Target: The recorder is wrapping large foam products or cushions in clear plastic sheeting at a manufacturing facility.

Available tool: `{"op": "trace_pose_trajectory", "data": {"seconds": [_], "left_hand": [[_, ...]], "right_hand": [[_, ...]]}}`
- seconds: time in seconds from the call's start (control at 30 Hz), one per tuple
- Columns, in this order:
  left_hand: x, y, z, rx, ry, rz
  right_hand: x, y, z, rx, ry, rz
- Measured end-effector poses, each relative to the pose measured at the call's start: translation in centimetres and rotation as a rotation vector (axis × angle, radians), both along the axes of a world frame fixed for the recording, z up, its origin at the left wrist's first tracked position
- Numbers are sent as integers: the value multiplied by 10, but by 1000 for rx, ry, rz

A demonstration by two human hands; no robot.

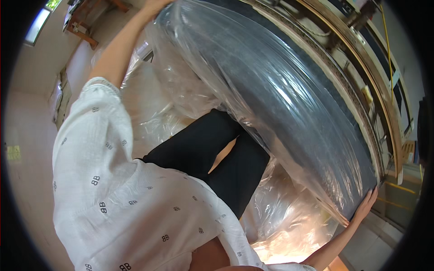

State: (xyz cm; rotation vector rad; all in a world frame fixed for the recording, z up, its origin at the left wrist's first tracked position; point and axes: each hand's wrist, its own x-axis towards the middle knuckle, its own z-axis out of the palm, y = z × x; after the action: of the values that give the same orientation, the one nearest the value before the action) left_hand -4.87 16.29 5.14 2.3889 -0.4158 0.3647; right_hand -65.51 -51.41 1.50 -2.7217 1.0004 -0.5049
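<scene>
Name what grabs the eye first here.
A huge dark roll sheathed in clear plastic film runs diagonally across the middle. The right hand presses its lower end at the right; the left hand reaches its top edge. Loose film bunches below, by dark trousers.

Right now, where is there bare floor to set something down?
Bare floor lies left of the white sleeve. Loose plastic film crowds the legs below the wrapped roll, held by the left hand and right hand.
</scene>
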Motion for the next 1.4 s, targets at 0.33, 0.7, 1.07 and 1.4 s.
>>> {"op": "trace_pose_trajectory", "data": {"seconds": [0.33,0.7,1.07,1.4], "left_hand": [[30,-41,-35,-414,-34,-155],[33,-47,-34,-439,18,-118],[29,-49,-44,-472,-419,-174],[70,-28,-54,-247,-129,-114]], "right_hand": [[94,70,62,-749,193,-300],[409,497,42,-69,-474,689],[491,463,27,1131,-404,355],[278,363,63,-564,-255,260]]}}
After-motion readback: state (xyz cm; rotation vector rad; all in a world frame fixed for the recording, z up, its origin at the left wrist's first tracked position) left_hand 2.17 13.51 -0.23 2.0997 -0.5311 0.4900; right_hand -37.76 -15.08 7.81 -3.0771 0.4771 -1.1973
